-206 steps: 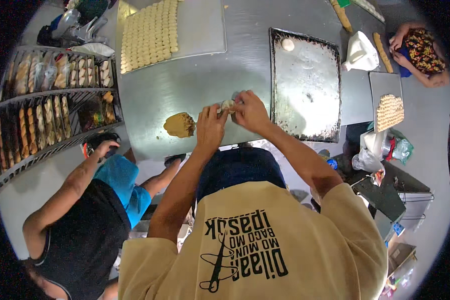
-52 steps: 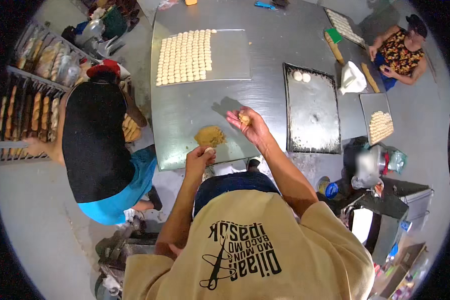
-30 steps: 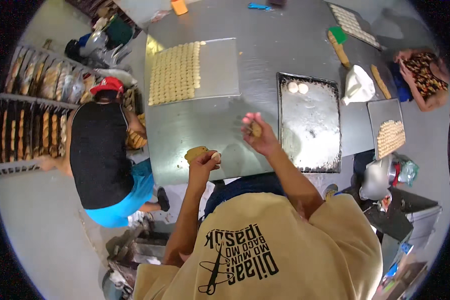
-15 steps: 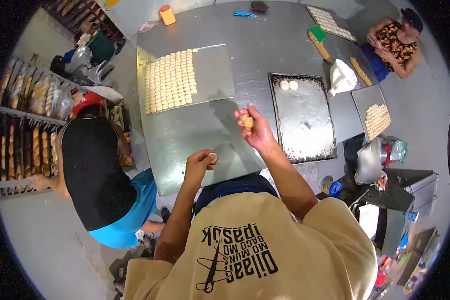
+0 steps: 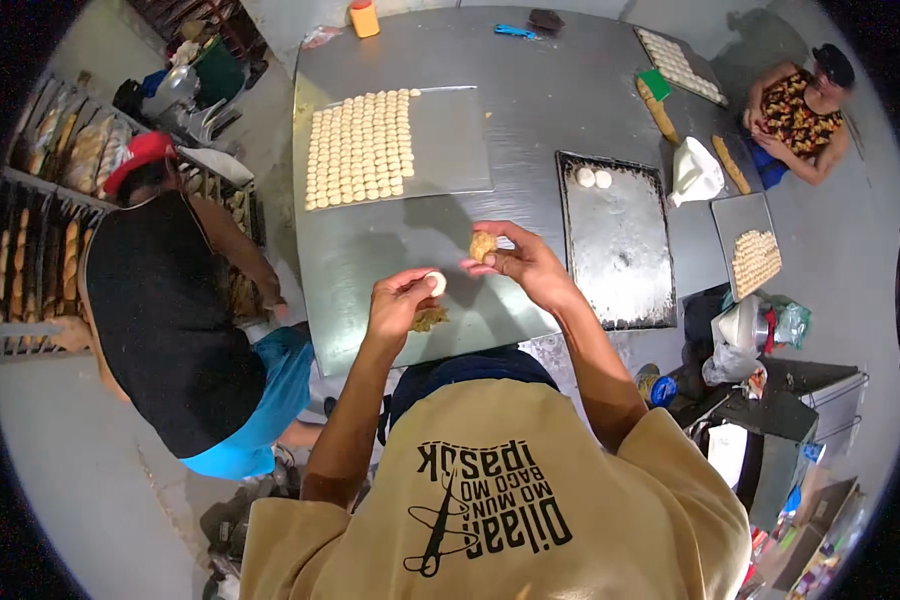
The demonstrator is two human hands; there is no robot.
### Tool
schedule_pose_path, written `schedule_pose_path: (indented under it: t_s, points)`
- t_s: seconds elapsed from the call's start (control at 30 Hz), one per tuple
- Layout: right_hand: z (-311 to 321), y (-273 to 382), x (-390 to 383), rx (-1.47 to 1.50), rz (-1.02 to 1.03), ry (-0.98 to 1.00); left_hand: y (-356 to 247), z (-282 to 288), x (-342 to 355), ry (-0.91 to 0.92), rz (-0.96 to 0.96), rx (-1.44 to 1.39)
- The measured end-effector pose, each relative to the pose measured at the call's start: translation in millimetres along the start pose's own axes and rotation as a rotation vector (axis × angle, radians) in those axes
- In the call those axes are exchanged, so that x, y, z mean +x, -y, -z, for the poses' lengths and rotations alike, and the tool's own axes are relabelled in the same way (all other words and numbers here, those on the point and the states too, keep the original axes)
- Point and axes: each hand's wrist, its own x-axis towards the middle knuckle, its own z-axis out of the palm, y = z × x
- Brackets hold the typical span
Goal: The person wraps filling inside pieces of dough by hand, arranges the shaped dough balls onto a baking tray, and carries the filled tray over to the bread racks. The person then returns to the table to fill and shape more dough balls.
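My left hand [image 5: 398, 308] pinches a small pale dough disc [image 5: 437, 284] between thumb and fingers, over the near edge of the metal table [image 5: 370, 250]. My right hand [image 5: 530, 268] is closed round a tan crumbly lump [image 5: 483, 246], a little farther and to the right. The two pieces are apart. Below my left hand a brownish-green mass [image 5: 429, 319] shows on the table, partly hidden by the hand. To the right lies a dark baking tray [image 5: 620, 255] bearing two round dough pieces [image 5: 595, 178] at its far left corner.
A metal sheet [image 5: 450, 140] at the far left carries rows of small dough balls [image 5: 360, 150]. A white container [image 5: 695, 172] and a tray of dough pieces [image 5: 755, 262] lie right. One person [image 5: 170, 320] bends by bread racks at left; another [image 5: 800, 115] sits far right.
My right hand has turned and closed its fingers round the tan lump. My left hand has risen with the dough disc, nearer the right. The brownish-green mass now shows. The left person has leaned left.
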Motion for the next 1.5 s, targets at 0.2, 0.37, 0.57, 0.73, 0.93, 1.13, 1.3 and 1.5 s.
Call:
schedule_pose_path:
  t_s: [0.2, 0.37, 0.57, 0.73, 0.93, 1.13, 1.3, 1.5]
  points:
    - [-5.7, 4.5, -6.0, -0.613, 0.254, -0.135, -19.2, -47.7, 4.2, -0.028, -0.046, -0.077]
    - [1.0, -10.2, -4.8, -0.978, 0.449, -0.161, -32.9, -75.3, 3.3, 0.066, -0.051, -0.118]
    - [10.8, -3.4, -1.2, -0.718, 0.295, -0.108, -42.5, -72.1, 0.1, 0.136, -0.062, -0.109]
    - [25.5, -2.1, 9.0, -0.256, -0.056, -0.124, -36.1, -70.7, 0.2, 0.176, -0.117, -0.116]
    - [23.8, 2.6, 9.8, -0.039, -0.211, 0.068, -37.6, -71.6, 4.3, 0.152, -0.173, -0.063]
    - [10.5, -4.1, 13.6, -0.581, 0.064, -0.219, -25.1, -72.2, 12.2, 0.066, -0.241, -0.008]
    - [21.8, 16.7, 10.6, -0.408, -0.014, -0.024, -42.1, -59.2, 14.9, 0.358, -0.22, 0.07]
    - [10.3, 29.3, -5.0, -0.436, -0.082, -0.074, -58.1, -64.1, 7.6, 0.416, -0.082, -0.244]
